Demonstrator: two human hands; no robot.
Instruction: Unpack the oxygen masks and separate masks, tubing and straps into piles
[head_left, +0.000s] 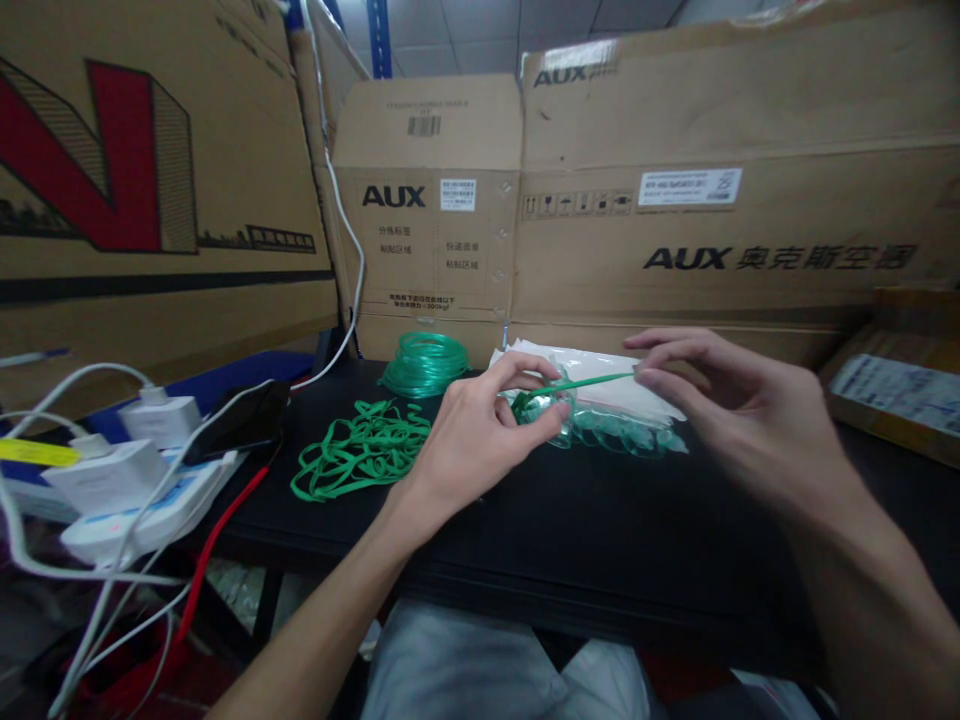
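Between the thumb and fingers of my left hand (476, 435) is a clear, greenish plastic piece (553, 418), partly covered by the fingers. A thin green elastic strap (604, 381) runs taut from it to my right hand (739, 405), which pinches its end between thumb and fingertips. Similar clear greenish plastic pieces (626, 432) lie in a row just behind and right of the left hand. A tangled pile of green straps (360, 450) rests left of my left wrist. Behind that pile stands a coil of clear green tubing (425, 362).
White sheets or bags (607, 372) lie behind the plastic pieces on the black table (570, 540). Large cardboard boxes (712, 220) wall the back and left. A power strip (142, 520) with white chargers and cables sits at left, near a dark phone-like object (240, 420).
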